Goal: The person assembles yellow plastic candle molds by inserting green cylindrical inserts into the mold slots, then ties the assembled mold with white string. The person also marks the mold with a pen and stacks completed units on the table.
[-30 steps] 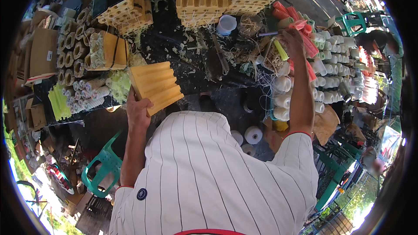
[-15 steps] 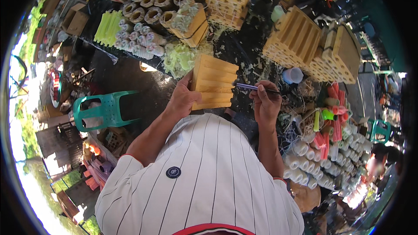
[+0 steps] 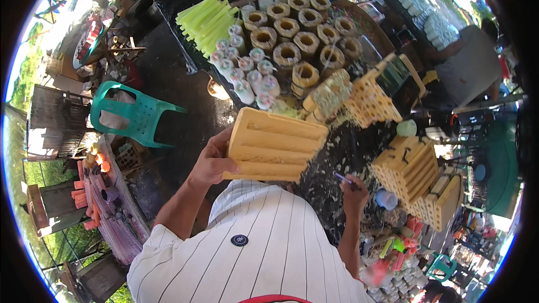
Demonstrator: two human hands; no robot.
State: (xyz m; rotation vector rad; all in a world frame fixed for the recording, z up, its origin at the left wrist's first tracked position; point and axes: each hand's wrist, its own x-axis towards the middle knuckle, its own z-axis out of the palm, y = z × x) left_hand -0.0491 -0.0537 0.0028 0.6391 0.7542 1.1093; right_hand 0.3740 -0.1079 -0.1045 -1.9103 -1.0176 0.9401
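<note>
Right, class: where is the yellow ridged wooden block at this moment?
In the head view, the yellow ridged wooden block sits at centre, gripped by the left hand, just below the white spools.

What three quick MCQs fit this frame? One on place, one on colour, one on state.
1. Where is the plastic chair? A) on the person's left B) on the person's right C) on the table
2. What colour is the grooved block? A) blue B) yellow C) red
3. What is the left hand doing? A) hanging free B) pressing flat on the table C) gripping the block's edge

Answers: 1 A, it stands left of the left arm. 2 B, its ridged face is yellow. 3 C, fingers wrap the block's left edge; the right hand holds a thin pen-like stick.
</note>
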